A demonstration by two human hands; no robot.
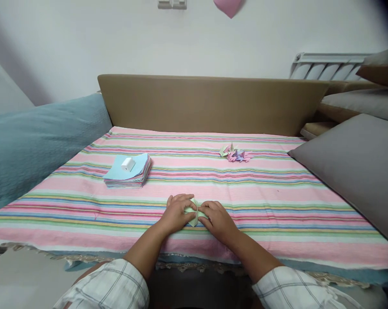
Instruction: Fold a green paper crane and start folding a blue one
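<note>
A small piece of folded light green paper (193, 219) lies on the striped cloth between my two hands. My left hand (177, 213) pinches its left side with thumb and forefinger, the other fingers resting on the cloth. From the other side, my right hand (217, 218) holds the right part between thumb and fingers. A raised crease runs down the middle of the paper, and my fingers partly cover its edges. Farther back on the right is a small cluster of folded paper figures (235, 153), green, pink and purple.
A stack of paper sheets (126, 177), blue on top, stands at the left with a small white block (128, 164) on it. The striped cloth (187, 186) covers the seat. Grey cushions (351, 167) lean at the right; a blue-covered armrest (52, 141) bounds the left; a brown backrest (210, 105) stands behind.
</note>
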